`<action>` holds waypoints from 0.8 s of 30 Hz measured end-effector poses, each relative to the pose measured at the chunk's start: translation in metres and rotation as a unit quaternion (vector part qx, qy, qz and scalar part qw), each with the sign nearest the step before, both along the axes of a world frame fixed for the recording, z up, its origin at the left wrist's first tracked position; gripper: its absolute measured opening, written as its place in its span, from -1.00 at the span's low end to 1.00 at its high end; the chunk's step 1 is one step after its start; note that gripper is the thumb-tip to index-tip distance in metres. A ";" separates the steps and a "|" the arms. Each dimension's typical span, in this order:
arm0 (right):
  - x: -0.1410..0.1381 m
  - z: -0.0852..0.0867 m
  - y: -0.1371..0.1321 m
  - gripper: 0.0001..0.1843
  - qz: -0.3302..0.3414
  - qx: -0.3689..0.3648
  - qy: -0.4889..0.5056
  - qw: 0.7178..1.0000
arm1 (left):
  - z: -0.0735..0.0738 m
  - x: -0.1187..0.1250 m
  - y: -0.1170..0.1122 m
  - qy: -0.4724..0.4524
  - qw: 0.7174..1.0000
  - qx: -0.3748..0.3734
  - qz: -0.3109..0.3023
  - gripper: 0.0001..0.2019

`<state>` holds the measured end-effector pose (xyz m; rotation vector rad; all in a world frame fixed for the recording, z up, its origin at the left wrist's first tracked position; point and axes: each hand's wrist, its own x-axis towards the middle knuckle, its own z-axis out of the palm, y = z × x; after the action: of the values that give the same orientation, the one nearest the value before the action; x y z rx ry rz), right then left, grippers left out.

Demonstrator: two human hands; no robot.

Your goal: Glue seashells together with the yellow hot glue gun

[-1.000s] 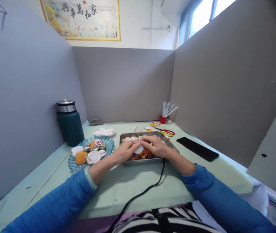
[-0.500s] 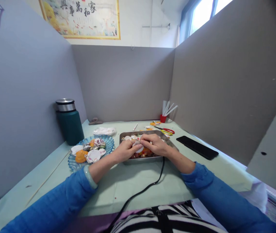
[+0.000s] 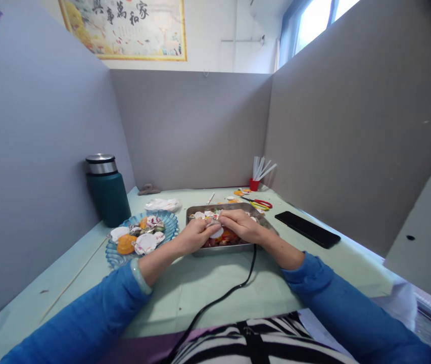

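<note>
Over a metal tray of small colourful pieces, my two hands meet. My left hand is closed, its thumb and fingers pinching a small round white piece. My right hand is closed too, fingertips pressed together at the upper edge of that piece; whatever they pinch is too small to make out. To the left, a blue scalloped plate holds several round white, orange and patterned pieces. A black cord runs from the tray's front edge toward my lap.
A green thermos stands behind the plate, near a crumpled plastic bag. Scissors with red and yellow handles lie behind the tray. A black phone rests at right; a red cup holds white strips. Grey partitions enclose the table.
Both hands stay almost in place over the tray. The white piece between the fingers has turned slightly, and the whole view has shifted a little.
</note>
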<state>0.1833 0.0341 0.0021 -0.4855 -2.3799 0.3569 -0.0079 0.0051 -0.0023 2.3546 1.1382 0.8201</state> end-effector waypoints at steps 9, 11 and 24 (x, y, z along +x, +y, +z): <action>-0.002 -0.005 0.005 -0.63 -0.007 0.008 -0.006 1.000 | 0.002 -0.001 -0.002 0.005 1.000 0.020 -0.014 -0.63; -0.002 -0.004 0.004 -0.62 -0.001 0.006 -0.006 1.000 | 0.003 -0.001 -0.003 0.005 1.000 0.023 -0.009 -0.62; -0.003 -0.003 0.004 -0.60 0.011 -0.031 -0.007 0.999 | -0.006 -0.002 0.003 -0.009 1.000 0.027 0.006 -0.54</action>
<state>0.1805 0.0383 -0.0006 -0.4920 -2.3949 0.4391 -0.0102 0.0077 -0.0079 2.3812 1.1379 0.8868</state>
